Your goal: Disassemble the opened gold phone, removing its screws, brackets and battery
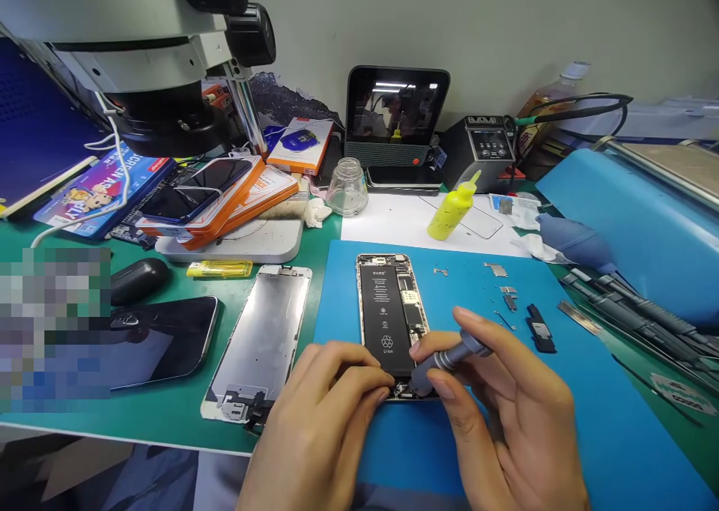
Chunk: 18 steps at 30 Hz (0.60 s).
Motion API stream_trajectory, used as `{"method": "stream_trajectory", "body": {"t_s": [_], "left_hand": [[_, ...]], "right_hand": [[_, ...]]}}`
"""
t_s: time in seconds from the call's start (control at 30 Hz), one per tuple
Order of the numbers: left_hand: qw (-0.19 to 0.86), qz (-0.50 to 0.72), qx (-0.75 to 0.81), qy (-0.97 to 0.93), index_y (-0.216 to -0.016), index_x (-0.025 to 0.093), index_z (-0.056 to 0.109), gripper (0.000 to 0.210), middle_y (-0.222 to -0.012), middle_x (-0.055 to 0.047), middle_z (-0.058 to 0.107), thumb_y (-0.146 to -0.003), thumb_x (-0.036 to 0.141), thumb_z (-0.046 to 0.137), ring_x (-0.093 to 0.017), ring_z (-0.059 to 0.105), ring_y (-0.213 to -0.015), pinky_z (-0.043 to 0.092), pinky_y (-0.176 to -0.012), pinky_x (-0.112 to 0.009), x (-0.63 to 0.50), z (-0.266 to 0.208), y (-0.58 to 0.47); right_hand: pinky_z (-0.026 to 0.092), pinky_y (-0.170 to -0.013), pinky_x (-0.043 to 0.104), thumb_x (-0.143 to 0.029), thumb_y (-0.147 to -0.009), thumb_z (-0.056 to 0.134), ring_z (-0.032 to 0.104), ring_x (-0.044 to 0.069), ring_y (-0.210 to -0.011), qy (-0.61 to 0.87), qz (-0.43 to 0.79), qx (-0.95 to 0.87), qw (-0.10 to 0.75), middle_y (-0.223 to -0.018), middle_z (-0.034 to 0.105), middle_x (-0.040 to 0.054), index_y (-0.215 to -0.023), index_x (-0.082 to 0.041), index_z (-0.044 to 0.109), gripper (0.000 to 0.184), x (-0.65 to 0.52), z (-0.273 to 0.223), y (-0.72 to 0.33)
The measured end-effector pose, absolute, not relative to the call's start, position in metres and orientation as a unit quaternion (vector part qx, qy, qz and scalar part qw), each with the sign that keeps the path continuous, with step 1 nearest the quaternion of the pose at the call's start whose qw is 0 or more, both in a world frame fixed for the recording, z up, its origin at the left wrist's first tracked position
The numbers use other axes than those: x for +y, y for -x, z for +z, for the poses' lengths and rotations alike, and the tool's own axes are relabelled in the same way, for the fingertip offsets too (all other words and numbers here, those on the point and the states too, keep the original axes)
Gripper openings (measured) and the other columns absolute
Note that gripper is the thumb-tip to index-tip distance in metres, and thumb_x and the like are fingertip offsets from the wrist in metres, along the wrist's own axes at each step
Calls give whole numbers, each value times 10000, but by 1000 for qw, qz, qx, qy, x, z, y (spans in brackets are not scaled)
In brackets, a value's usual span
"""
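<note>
Your left hand (320,428) and right hand (514,406) come close to each other at the near end of the opened phone (412,298), with only a small gap between their fingertips. With the right you grip a grey screwdriver (452,357) between thumb and fingers; it slants down to the left, its lower end over the phone's near right corner. Your left fingers are bent and bunched at the near left corner, covering it; you can't tell from here whether they pinch anything. The phone lies just beyond both hands, its long black battery (386,312) facing up and its far end pointing away from you. Beneath it is a blue mat (466,294). To the right of the phone, past your right fingers, a small black part (540,329) and a metal plate (496,270) lie loose on the mat. Left of the phone, beyond your left knuckles, a detached screen (263,331) rests on the green tabletop (236,286), silvery side up.
</note>
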<state>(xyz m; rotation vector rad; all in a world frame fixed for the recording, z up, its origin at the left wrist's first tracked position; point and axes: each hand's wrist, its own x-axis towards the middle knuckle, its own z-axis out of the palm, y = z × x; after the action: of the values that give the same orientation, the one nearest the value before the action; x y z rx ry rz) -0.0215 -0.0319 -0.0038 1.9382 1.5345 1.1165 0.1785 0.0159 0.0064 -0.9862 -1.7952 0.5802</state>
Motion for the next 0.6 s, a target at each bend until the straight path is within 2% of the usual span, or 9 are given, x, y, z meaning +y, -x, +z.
{"method": "stream_trajectory", "body": {"t_s": [0.23,0.4,0.6], "left_hand": [[213,399,555,-698,-1259,291,728,278,-1244,-37,775,-1177,82,564,-207,741,-1170,610,-1000,-339,-32,-4,21],[208,401,552,-701,-1251,287,725,277,-1244,-37,777,-1170,77,563,-209,747,-1157,614,-988,-330,-31,-5,21],[205,403,549,-703,-1272,296,706,280,-1253,-31,763,-1174,77,562,-201,735,-1168,603,-995,-320,-31,-6,21]], "right_hand": [[705,-927,196,-156,-1137,705,852,150,-1126,403,234,-736,491,-1272,841,20,-1664,-371,590,580,15,7,-178],[713,-922,223,-177,-1139,703,847,157,-1078,408,236,-728,497,-1211,837,24,-1671,-375,580,581,16,7,-178],[696,-919,184,-189,-1146,693,853,142,-1056,411,243,-728,492,-1221,843,25,-1648,-355,599,537,18,8,-178]]}}
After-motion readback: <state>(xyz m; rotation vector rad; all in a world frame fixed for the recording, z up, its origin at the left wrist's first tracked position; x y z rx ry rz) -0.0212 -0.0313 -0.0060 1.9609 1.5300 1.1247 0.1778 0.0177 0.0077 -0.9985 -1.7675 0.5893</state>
